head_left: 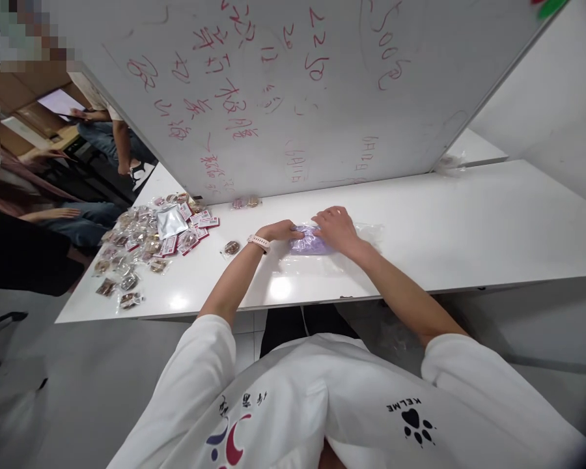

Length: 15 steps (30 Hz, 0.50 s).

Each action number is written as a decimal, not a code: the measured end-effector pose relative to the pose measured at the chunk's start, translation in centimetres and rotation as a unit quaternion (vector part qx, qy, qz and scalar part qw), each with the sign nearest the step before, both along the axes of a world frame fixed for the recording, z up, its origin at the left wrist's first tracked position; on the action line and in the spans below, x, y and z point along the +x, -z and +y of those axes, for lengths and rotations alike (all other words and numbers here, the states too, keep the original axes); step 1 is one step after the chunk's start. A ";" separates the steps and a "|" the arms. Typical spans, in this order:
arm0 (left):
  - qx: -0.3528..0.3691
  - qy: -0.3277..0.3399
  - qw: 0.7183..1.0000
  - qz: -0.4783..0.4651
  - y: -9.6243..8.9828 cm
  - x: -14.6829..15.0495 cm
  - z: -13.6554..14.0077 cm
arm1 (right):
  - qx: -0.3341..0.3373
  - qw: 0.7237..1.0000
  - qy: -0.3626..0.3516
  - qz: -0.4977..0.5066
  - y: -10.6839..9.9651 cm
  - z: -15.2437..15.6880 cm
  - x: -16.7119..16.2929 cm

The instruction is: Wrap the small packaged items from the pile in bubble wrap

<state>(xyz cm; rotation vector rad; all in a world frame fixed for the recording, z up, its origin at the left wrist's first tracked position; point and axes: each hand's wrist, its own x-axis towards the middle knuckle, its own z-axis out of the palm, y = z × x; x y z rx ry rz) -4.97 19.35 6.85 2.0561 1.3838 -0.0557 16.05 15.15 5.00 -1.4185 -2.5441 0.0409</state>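
A purple folded item in a clear plastic bag (315, 244) lies flat on the white table in front of me. My left hand (279, 230), with a pale band on its wrist, grips the left end of the purple bundle, its thumb on top. Over the right part of the same bundle, my right hand (339, 229) arches with fingers apart and slightly bent, the fingertips touching its upper side. Clear film from the bag spreads to the right beneath my right wrist and toward me. Just left of my left wrist lies a small wrapped brown piece (231, 247).
Many small wrapped pieces (127, 244) heap on the table's left end, with a silver pouch (171, 221) and red-and-white cards (168, 245). Two wrapped pieces (247, 202) lie by the whiteboard (293, 98), which stands behind. More clear plastic (450, 163) sits at the far right. People sit at left.
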 end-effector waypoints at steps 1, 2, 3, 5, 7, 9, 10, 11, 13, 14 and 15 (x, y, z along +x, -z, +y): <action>0.011 -0.006 1.000 0.011 0.1 0.3 0.4 | 0.007 1.000 -0.009 0.008 1.0 -0.5 -0.3; 0.025 -0.013 0.999 0.017 0.3 0.7 0.5 | 0.001 1.000 -0.014 0.017 2.1 -1.2 -0.5; 0.039 -0.020 0.999 0.022 0.4 1.1 0.2 | -0.014 0.999 -0.012 0.026 3.2 -1.9 -0.6; 0.109 -0.053 0.993 0.003 0.7 1.9 -1.6 | -0.046 0.998 0.005 0.043 5.0 -3.0 -0.6; 0.217 -0.126 0.965 -0.078 1.0 2.7 -4.8 | -0.063 0.996 0.021 0.058 6.2 -3.5 -0.5; 0.278 -0.228 0.908 -0.214 1.6 3.1 -8.8 | -0.067 0.995 0.020 0.069 6.7 -3.5 -0.3; 0.241 -0.266 0.888 -0.286 2.1 3.0 -10.7 | -0.067 0.995 0.019 0.073 6.7 -3.4 -0.2; 0.175 -0.306 0.865 -0.356 2.6 2.8 -12.2 | -0.067 0.995 0.018 0.074 6.7 -3.3 -0.2; 0.044 -0.403 0.786 -0.467 3.5 1.9 -14.0 | -0.067 0.995 0.019 0.069 6.6 -3.2 -0.2; -0.006 -0.440 0.743 -0.503 4.0 1.3 -14.2 | -0.066 0.996 0.019 0.065 6.5 -3.2 -0.2; -0.042 -0.470 0.706 -0.528 4.3 0.7 -14.1 | -0.064 0.996 0.017 0.062 6.5 -3.2 -0.2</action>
